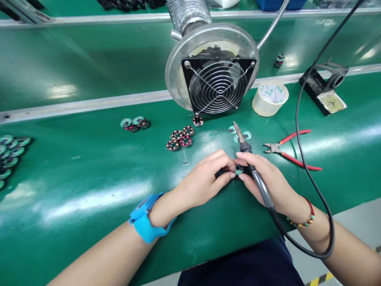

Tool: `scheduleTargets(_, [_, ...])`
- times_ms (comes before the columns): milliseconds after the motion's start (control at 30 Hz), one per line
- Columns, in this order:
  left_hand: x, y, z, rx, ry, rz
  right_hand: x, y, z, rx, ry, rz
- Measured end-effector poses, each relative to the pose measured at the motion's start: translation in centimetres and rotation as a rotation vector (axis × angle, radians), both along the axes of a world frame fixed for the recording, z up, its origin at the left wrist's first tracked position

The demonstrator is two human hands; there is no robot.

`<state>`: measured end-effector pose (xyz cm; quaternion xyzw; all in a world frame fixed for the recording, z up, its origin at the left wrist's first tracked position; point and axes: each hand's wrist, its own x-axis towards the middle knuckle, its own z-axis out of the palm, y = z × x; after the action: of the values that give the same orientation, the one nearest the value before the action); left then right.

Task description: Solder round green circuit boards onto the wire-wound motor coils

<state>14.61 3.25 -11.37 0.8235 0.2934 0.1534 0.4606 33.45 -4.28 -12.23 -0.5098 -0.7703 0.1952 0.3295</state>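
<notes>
Between the fingertips of both hands is a small round green circuit board [239, 171] on a dark part, just above the green bench. My left hand [210, 174] pinches it from the left with thumb and fingers. From the other side, my right hand [264, 178] touches it with its fingertips and also carries a soldering iron [260, 183], its tip pointing away from me. Beyond the iron's tip lie loose round green circuit boards [246, 135]. Several copper-wound motor coils [176, 135] sit left of them.
A fume extractor fan [219, 87] hangs over the back of the bench. Clear tape [270, 99], an iron stand [324, 87] and red-handled cutters [293, 151] are to the right. The iron's black cable [315, 178] loops over my right forearm. Assembled parts [12, 155] stand at far left.
</notes>
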Motion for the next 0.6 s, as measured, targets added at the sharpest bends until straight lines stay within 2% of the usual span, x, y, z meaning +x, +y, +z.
scheduleTargets(300, [0.46, 0.2, 0.12, -0.14, -0.022, 0.087, 0.6, -1.03, -0.2, 0.156, -0.178, 0.125])
scheduleTargets(433, [0.24, 0.09, 0.21, -0.149, -0.008, 0.116, 0.64, -1.0, -0.22, 0.143, -0.173, 0.058])
scheduleTargets(600, [0.11, -0.05, 0.35, -0.122, 0.009, 0.162, 0.47, -0.81, 0.14, 0.143, -0.106, 0.038])
